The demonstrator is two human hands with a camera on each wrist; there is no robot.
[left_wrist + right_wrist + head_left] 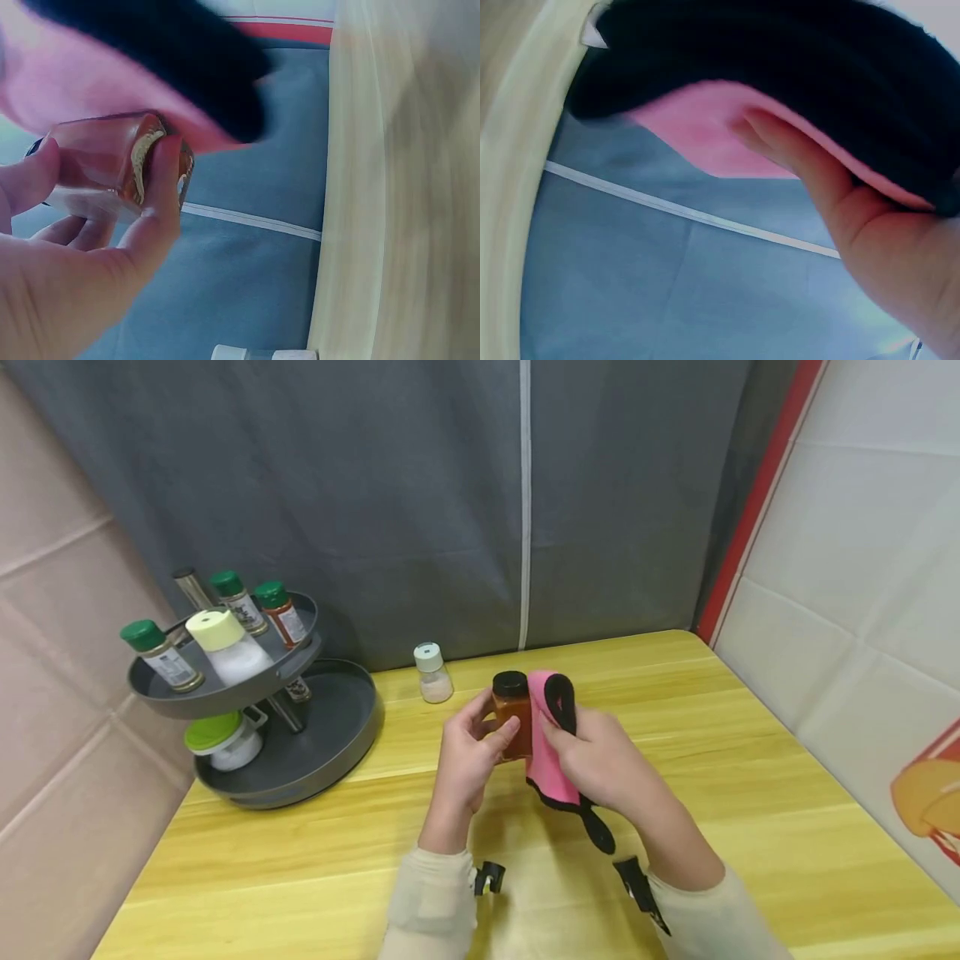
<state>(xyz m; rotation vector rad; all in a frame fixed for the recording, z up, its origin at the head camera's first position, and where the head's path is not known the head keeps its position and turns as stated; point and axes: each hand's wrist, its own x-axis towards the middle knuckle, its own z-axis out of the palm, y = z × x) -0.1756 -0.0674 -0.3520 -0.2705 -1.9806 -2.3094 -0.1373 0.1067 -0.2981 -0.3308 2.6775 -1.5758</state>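
Note:
My left hand grips a squarish glass spice jar of reddish-brown contents with a black lid, held above the table. In the left wrist view, the thumb lies on one side of the jar and the fingers wrap the other side and its base. My right hand pinches a folded pink cloth with black edging. The cloth is against the jar's right side. In the right wrist view the thumb presses into the pink cloth, and the jar is hidden there.
A dark two-tier turntable rack stands at left, holding green-capped spice jars, a yellow-capped shaker and a green-lidded pot. A white-capped shaker stands near the grey curtain. Walls flank the wooden table.

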